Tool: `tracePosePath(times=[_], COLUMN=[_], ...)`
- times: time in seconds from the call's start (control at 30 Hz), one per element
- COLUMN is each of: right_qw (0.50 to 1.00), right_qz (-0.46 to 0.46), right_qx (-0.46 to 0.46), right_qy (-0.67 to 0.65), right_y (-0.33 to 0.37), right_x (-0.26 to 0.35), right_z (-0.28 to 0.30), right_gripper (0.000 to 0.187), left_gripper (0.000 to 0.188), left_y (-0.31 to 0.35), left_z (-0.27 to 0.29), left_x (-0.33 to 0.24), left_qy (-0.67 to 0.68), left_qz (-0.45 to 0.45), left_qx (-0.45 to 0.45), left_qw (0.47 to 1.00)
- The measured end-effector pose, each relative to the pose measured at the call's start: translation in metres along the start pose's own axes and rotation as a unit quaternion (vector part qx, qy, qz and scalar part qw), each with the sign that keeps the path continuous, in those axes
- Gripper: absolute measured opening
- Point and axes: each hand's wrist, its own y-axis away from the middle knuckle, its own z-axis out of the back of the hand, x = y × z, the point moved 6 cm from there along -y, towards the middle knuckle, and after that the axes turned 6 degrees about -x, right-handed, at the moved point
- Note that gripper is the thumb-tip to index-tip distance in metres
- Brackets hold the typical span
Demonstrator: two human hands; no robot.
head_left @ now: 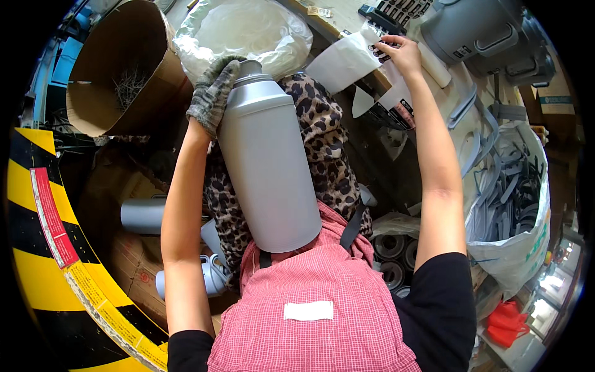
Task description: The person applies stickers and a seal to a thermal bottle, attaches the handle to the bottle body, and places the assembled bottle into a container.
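Observation:
A large silver-grey vacuum flask body (269, 164) leans across my lap, its narrow neck pointing away from me. My left hand (215, 93), in a grey striped knit glove, is closed round the flask's shoulder and neck. Over at the bench edge on the right, my bare right hand (403, 54) pinches at a strip of white backing paper (347, 61) carrying small black labels. The fingers cover part of the labels, so I cannot tell whether one is peeled off. More label scraps (390, 115) hang just below.
A cardboard box (90, 102) holding thin metal pieces stands at left. Beyond the flask sits a plastic-lined container (291, 40). Grey lidded jugs (465, 31) occupy the bench's far right. A white sack (533, 229) of grey handles is at right; a yellow-black striped edge (37, 282) curves along the left.

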Motion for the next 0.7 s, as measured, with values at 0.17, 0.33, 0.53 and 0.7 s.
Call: tracePosePath(times=[0.17,0.33,0.53,0.7], right_qw=[0.997,0.990,0.975,0.882], right_qz=[-0.059,0.010,0.162,-0.055], right_qx=[0.001,-0.125,-0.105,0.119], right_qy=[-0.056,0.061,-0.107,-0.453], right_y=[-0.005,0.043,0.128,0.245], right_x=[-0.011,0.034,0.116,0.199], right_z=[-0.013,0.014,0.051,0.030], right_gripper=[0.025,0.017,0.009,0.009], left_gripper=[0.036,0.047,0.057,0.051], left_y=[-0.002,0.044,0.167,0.217], left_z=[0.002,0.022,0.016,0.020], left_x=[0.003,0.008,0.020,0.041], left_qy=[0.035,-0.048,-0.141,0.083], left_qz=[0.000,-0.136,-0.238,-0.098], left_qx=[-0.008,-0.129,-0.191,-0.245], left_qw=[0.999,0.981,0.942,0.961])
